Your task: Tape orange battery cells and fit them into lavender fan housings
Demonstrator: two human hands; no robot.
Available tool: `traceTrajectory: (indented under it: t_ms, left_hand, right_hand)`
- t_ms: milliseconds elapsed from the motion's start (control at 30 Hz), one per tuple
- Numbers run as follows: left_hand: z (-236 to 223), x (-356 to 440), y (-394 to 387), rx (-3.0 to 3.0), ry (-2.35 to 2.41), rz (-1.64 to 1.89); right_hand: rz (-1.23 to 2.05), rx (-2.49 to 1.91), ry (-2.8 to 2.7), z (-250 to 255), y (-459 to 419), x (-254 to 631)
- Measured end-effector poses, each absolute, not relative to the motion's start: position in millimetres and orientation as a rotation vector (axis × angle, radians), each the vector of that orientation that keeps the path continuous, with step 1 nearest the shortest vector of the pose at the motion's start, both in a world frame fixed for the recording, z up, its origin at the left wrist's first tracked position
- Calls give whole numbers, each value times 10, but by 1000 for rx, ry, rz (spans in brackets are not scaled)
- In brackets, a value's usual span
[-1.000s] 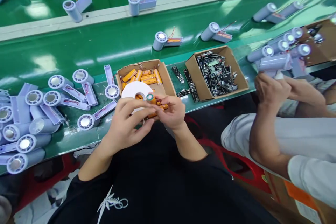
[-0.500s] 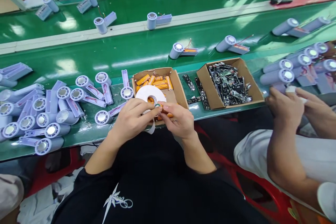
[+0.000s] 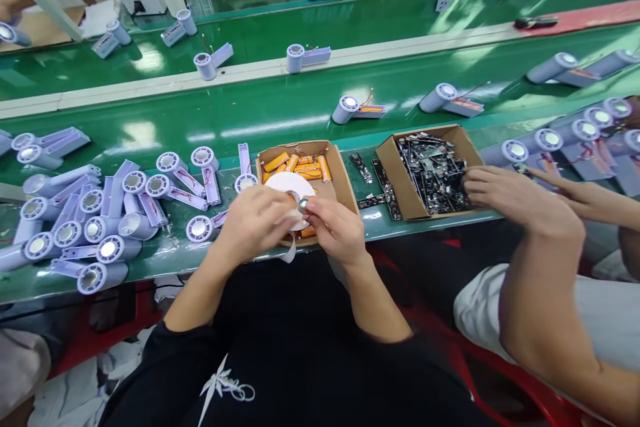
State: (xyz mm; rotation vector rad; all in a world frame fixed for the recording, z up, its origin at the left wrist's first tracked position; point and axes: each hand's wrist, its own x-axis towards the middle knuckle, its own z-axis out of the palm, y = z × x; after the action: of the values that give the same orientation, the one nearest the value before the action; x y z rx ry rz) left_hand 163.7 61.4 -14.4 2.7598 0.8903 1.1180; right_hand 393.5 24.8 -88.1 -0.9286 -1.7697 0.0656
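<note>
My right hand (image 3: 340,230) pinches a small battery between thumb and fingers, its round greenish end (image 3: 303,203) pointing toward my left hand. My left hand (image 3: 255,217) is just left of it, fingers bent and smeared by motion, with a pale scrap near the fingertips that I cannot make out. Under both hands lies a white tape roll (image 3: 297,184), partly covered, its loose end (image 3: 289,253) hanging over the near edge of an open cardboard box (image 3: 345,177). Several orange batteries (image 3: 300,165) lie inside that box.
Many lavender cylindrical housings with flat handles (image 3: 113,247) crowd the bench to my left. On the right are a box of circuit boards (image 3: 433,173) and a co-worker's hand (image 3: 505,193) at its edge. Beyond runs a green conveyor (image 3: 280,123) carrying more housings.
My left hand has drawn slightly back from the battery, while my right hand keeps hold of it. The co-worker's hand has moved left to the circuit-board box. The whole view has shifted slightly.
</note>
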Motion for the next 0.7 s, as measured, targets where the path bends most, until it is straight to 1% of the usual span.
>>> traceTrajectory:
  t_ms: [67,133,233,300,467,700]
  left_hand:
    - [-203,1483,794,2611,1326,981]
    - [-231,1367,958,2522,1685,626]
    - [-188,1350,1140,2461,1802,-58]
    - [-114,1415,1256,2364,1774,-353]
    - [47,1555,1589,2239,1609,-753]
    - [132,1548,1742,2400,1408,-980]
  right_hand:
    - [35,-954,-1728,-918,282,3966]
    - [49,-971,-1700,-949,299,3993]
    - [62,-989,-1685,-979,294,4012]
    - [46,-1005,-1694,-992,285,4012]
    - [35,-1021,-1709,-1015,261,4011]
    - [91,-1065,-1710,-1037,211,4006]
